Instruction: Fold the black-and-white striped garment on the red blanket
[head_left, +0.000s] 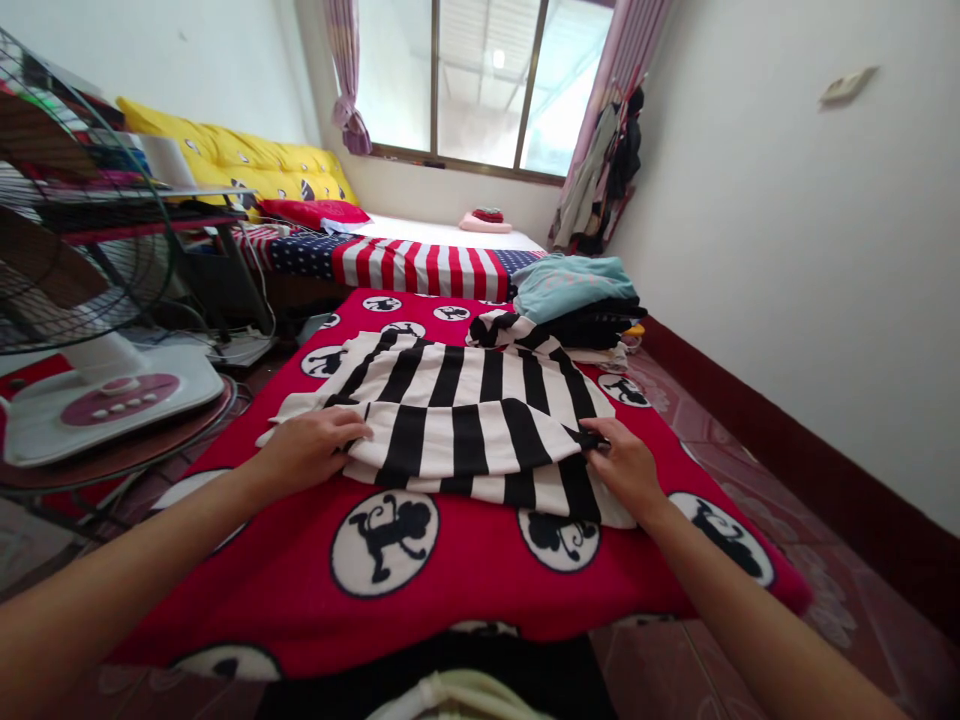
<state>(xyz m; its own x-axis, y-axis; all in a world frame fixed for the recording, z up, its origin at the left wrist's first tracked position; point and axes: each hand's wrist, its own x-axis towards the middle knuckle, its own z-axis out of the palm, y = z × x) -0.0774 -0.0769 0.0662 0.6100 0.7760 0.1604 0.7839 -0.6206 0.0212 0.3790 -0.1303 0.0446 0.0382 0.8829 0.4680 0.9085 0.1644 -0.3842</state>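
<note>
A black-and-white striped garment [465,440] lies spread on a red blanket [465,570] printed with monkey figures in white circles. Its near part is folded back over itself and slightly lifted. My left hand [319,445] is closed on the left end of this fold, the fingertips partly hidden by the cloth. At the fold's right end, my right hand [619,460] pinches the fabric near a black stripe. One striped sleeve [506,328] reaches toward the stack behind.
Behind on the right stands a stack of folded clothes [577,290], light blue on top. A fan [97,370] sits on a round stool at left. Farther back is a bed with a striped cover [420,268]. A wall [810,250] bounds the right side.
</note>
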